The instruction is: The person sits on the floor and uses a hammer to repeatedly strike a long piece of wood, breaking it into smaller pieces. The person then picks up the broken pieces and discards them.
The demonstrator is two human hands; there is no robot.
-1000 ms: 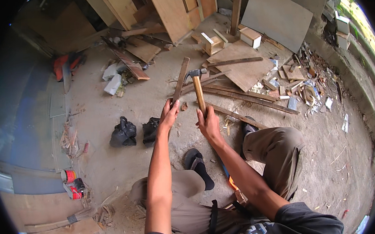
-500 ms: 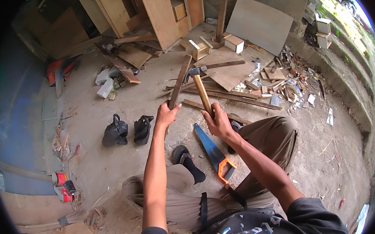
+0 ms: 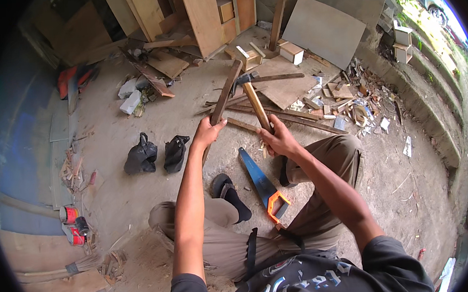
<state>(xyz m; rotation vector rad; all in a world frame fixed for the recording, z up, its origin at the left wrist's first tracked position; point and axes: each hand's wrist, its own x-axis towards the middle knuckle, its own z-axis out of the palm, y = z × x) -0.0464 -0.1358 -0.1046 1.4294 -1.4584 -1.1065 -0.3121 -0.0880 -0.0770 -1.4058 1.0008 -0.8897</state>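
In the head view, the left grip (image 3: 207, 132) is closed around a narrow dark wood strip (image 3: 227, 92) below its middle, the thumb laid along it. The strip is raised ahead of the person, tilted with its far end to the right; a short tail shows on the near side of the fingers. The right grip (image 3: 278, 136) is wrapped around the near part of the wooden handle of a claw hammer (image 3: 256, 103), which leans left as it rises. The dark hammer head lies just beside the strip, its claw toward it; whether they touch, I cannot tell.

The strip looks stiff and light enough for one hand, dry rather than slippery, but its edges may splinter and thin wood could split under a blow. A hold around its middle should balance it best; the present one leaves the far end longer and freer to wobble. The hammer should be rigid and head-heavy, its smooth handle best held low for swinging, or nearer the head for control.

On the floor (image 3: 118, 200), a handsaw (image 3: 261, 179) with an orange-and-black handle lies near, between the legs. Two black plastic bags (image 3: 140, 154) sit to the left; farther right lies a scatter of wood scraps (image 3: 359, 110).
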